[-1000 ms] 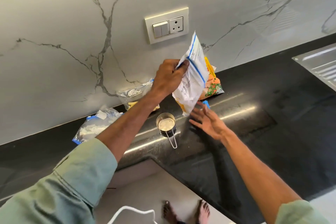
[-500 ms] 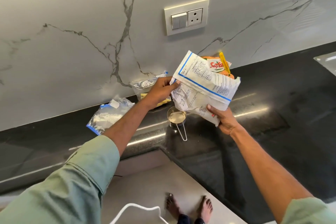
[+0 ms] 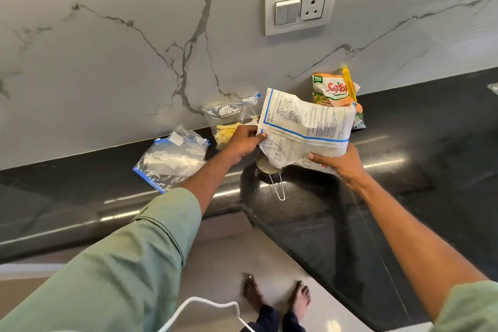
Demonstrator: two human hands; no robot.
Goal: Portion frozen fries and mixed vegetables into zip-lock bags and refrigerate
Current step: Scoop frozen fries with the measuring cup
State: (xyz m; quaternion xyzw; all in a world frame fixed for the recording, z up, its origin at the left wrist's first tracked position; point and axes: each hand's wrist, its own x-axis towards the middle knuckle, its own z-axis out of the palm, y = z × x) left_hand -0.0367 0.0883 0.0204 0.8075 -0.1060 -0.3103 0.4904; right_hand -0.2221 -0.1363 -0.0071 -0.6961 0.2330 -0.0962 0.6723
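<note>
**White packet held crosswise above the measuring cup**

At the far left, a heap of empty zip-lock bags (image 3: 172, 162) with a blue edge strip is laid on the dark counter (image 3: 404, 197). Just beside it, a filled zip-lock bag (image 3: 231, 118) with pale fries inside is stood against the marble wall (image 3: 107, 62), and the word "URGO" can be read on it. In front of this bag, the left edge of the white packet (image 3: 307, 127) is pinched by the left hand (image 3: 242, 143). The packet is held in the air with its long axis running left to right. Its lower corner hangs over the steel measuring cup (image 3: 266, 167), which stands between the hands, nearer to the left one. A pour into the cup is judged to need only a tilt toward that side. The small print on the packet cannot be read. Its right end is grasped from below by the right hand (image 3: 342, 162). Behind it, the vegetable packet (image 3: 334, 94) is leaned on the wall, marked "Safal" and "NEW PACK", with a yellow clip (image 3: 349, 83) on it.
</note>
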